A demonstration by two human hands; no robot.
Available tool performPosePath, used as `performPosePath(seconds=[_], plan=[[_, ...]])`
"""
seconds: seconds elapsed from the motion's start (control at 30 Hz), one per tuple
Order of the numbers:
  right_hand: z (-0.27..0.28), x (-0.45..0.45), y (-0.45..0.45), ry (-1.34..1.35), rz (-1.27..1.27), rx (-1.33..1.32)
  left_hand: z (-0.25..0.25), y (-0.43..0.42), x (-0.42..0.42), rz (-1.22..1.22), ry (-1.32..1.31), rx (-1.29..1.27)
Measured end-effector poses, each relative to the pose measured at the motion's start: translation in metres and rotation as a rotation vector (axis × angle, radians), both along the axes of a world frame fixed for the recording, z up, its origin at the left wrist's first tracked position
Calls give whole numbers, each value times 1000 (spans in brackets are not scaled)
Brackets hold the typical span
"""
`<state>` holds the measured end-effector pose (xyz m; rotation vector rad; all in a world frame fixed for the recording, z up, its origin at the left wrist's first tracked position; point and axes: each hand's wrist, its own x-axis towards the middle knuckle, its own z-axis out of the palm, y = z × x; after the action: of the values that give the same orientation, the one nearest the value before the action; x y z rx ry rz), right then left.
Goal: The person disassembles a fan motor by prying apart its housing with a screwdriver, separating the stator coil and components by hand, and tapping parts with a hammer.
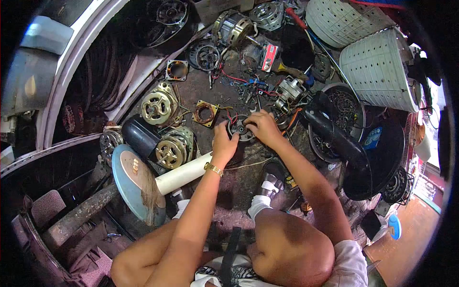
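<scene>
A round metal motor end cover [241,129] with a bearing hole in its middle lies on the floor between my feet and the loose parts. My left hand [224,142] grips its left rim, thumb on the near edge. On the right side, my right hand [264,127] has its fingers curled over the rim. Just left of the cover sits a square stator [196,116] with a copper winding. Red and blue wires [232,115] run beside it. A spanner [259,103] lies beyond my right hand.
Several brass-coloured motors [159,106] stand at the left, near a white post with a blue round base [125,184]. At the right are a basin of small metal parts [356,103], a black curved pipe [337,131] and perforated white drums [375,69]. Screws and wires litter the far floor.
</scene>
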<state>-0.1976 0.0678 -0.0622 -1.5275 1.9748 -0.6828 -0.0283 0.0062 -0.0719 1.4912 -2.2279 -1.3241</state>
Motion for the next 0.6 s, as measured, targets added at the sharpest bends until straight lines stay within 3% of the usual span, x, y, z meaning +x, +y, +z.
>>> performPosePath(seconds=[0.17, 0.3, 0.37, 0.4, 0.5, 0.6], plan=[[15, 12, 8, 163, -90, -57, 4, 0, 8, -19, 52, 57], [9, 11, 7, -7, -341, -109, -6, -10, 14, -36, -10, 138], [13, 1, 2, -442, -419, -18, -19, -16, 10, -59, -14, 162], [10, -5, 1, -202, -165, -174, -19, -22, 9, -88, 14, 184], [5, -1, 0, 121, 83, -89, -15, -28, 3, -124, -6, 271], [8, -4, -16, 173, 164, 110, -4, -30, -2, -140, 15, 314]])
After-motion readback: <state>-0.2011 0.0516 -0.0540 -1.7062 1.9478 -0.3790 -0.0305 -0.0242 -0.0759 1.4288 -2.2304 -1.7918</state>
